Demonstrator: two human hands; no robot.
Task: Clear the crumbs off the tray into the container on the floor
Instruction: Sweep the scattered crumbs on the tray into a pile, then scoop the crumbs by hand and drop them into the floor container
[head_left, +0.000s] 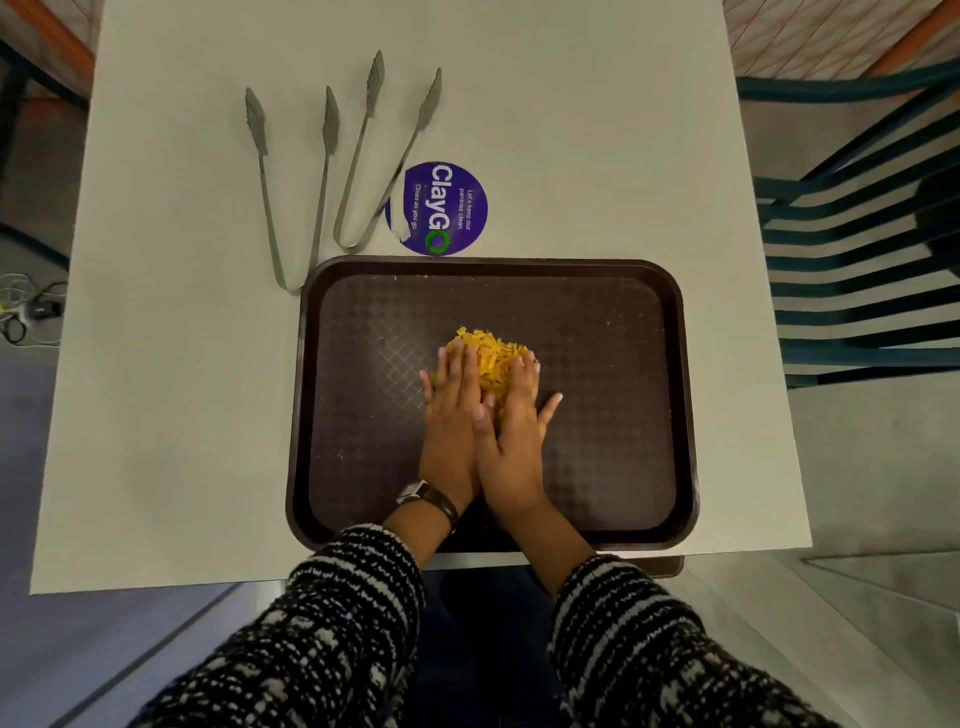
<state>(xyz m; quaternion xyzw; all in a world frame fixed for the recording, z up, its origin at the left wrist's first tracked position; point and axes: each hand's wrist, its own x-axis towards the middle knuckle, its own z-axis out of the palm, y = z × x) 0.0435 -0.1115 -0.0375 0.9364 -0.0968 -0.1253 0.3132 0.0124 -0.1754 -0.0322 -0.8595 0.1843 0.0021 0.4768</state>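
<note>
- Crumbs (493, 353): yellow-orange flakes in one heap, lying near the middle of the tray; I am hemming them in from the near side.
- Step in hand, as I judge it: I am gathering the heap for removal. To do it well, I am aiming to keep my hands low against the tray floor so that no flakes slip underneath, and to leave no gap where my hands meet.
- Stray specks (415, 279): these are sitting along the far rim, apart from the heap, and are probably calling for a separate sweep.
- Left hand (449, 421): fingers are lying straight and close together, clasping nothing and pressing on the heap's left flank; a wristwatch (431, 499) is showing at the wrist.
- Right hand (514, 447): fingers are extended, likewise clasping nothing and pressing on the right flank, with one digit splaying out to the right. The two hands are touching near the wrists and forming a wedge that opens toward the heap.
- Tray (613, 415): brown and textured, sitting at the near edge of the white table (182, 415).
- Container: not in view, so I am judging that the crumbs have yet to leave the tray.
- Two metal tongs (291, 192) and (384, 156): lying beyond the tray's far left corner.
- ClayGo sticker (441, 208): lying just past the far rim.
</note>
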